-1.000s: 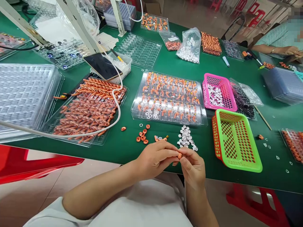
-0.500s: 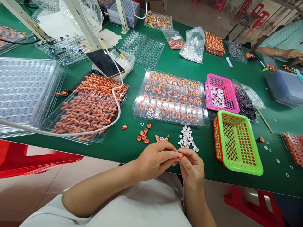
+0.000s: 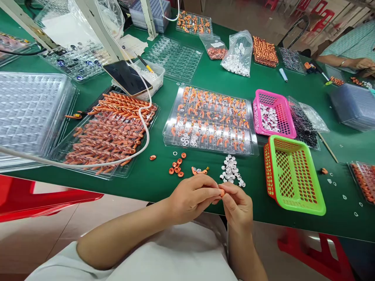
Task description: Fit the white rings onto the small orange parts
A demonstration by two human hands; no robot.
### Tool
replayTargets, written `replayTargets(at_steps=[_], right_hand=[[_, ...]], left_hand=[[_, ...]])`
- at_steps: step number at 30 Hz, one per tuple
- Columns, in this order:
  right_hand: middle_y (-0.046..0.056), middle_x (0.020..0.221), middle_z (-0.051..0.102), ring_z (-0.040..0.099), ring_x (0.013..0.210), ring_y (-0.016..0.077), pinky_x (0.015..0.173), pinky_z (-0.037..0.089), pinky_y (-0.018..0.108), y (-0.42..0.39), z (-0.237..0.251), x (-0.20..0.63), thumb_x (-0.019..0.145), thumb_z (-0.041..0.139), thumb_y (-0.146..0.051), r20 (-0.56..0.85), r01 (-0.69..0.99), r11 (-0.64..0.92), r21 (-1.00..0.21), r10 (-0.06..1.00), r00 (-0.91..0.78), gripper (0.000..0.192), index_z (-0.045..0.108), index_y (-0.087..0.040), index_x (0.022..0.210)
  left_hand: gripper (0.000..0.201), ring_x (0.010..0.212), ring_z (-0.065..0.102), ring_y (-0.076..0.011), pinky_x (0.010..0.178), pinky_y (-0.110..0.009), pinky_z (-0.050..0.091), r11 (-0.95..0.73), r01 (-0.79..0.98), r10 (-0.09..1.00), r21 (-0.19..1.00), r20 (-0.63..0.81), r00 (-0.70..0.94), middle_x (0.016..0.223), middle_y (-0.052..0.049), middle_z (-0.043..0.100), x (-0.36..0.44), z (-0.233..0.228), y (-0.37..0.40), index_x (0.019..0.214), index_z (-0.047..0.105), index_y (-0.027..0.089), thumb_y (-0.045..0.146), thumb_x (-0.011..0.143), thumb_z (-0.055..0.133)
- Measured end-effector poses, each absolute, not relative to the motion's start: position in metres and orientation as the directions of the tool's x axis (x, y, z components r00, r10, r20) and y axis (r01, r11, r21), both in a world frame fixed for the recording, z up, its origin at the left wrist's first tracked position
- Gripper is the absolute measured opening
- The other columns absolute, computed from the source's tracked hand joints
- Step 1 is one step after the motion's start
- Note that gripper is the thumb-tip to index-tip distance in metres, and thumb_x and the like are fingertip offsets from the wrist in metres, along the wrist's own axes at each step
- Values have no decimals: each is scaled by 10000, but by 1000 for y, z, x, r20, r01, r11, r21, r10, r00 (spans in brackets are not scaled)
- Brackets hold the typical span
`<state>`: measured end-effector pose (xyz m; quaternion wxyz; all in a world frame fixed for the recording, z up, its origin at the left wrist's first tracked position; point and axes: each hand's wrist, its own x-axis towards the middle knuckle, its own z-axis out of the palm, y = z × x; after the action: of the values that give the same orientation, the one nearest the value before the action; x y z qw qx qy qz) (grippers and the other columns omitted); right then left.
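A small orange plastic part (image 3: 222, 192) is pinched between my two hands over the table's front edge. My left hand (image 3: 195, 197) has its fingertips closed on it from the left. From the other side, the thumb and fingers of my right hand (image 3: 238, 205) grip it too. Fingers cover most of the part, so its full shape is hidden. Just beyond my hands lie a pile of small white caps (image 3: 231, 169) and a curved orange piece (image 3: 199, 171). Several round orange pieces (image 3: 176, 168) are grouped further left, with a white ring (image 3: 175, 153) behind them.
A clear tray (image 3: 254, 146) of orange parts lies ahead. Pink (image 3: 288, 113) and green (image 3: 320, 195) baskets stand at right. On the left are a tray of orange stems (image 3: 105, 136), a phone (image 3: 125, 77) and a white cable (image 3: 143, 117). Another person's hand (image 3: 361, 63) shows far right.
Both hands keep nearly the same place and still pinch the orange part, with a very small shift of the fingers. The view has moved slightly; the things on the table lie as before.
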<state>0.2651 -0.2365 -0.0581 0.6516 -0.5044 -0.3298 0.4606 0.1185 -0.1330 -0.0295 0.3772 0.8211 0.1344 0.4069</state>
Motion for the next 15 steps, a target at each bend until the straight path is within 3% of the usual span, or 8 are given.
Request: replayTargets(at_steps=[8, 15], right_hand=[[57, 939, 684, 645, 823, 211, 635, 580, 327, -239, -55, 267, 877, 644, -180, 97, -59, 125, -990, 933, 346, 242, 735, -300, 1067], [52, 949, 679, 676, 794, 208, 656, 588, 341, -239, -52, 266, 875, 638, -144, 109, 11, 112, -994, 941, 320, 280, 702, -299, 1100]], left_hand=[[275, 844, 674, -154, 715, -246, 568, -662, -108, 542, 741, 573, 615, 919, -95, 683, 117, -32, -136, 1086, 638, 203, 42, 885, 540], [330, 868, 663, -167, 722, -272, 565, -692, -75, 534, 718, 580, 616, 946, -99, 679, 116, -40, -139, 1148, 607, 214, 35, 885, 522]])
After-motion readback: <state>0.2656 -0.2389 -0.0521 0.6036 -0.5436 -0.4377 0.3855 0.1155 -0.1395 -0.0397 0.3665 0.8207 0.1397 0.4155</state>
